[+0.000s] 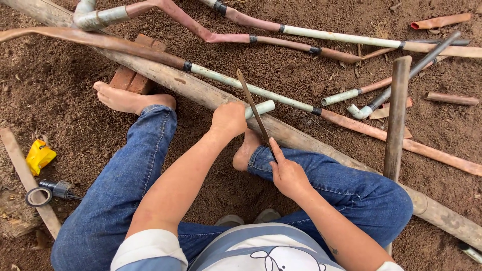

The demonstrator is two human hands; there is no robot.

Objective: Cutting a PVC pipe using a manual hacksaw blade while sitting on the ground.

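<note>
In the head view, a short white pipe piece [261, 108] is clamped in the left hand [228, 119] and rests on the long wooden pole [301, 140]. It is judged light, stiff and a little slippery, best held near the cut. The thin saw blade [253, 110] is gripped by the closed right hand [288, 175], nearer, and crosses the pipe just right of the left hand.

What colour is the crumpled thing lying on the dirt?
Bright yellow: the crumpled wrapper, seen in the head view.

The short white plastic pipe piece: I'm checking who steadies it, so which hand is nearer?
Left. The left hand grips the short white plastic pipe piece; the right hand sits below it, holding the thin blade.
</note>
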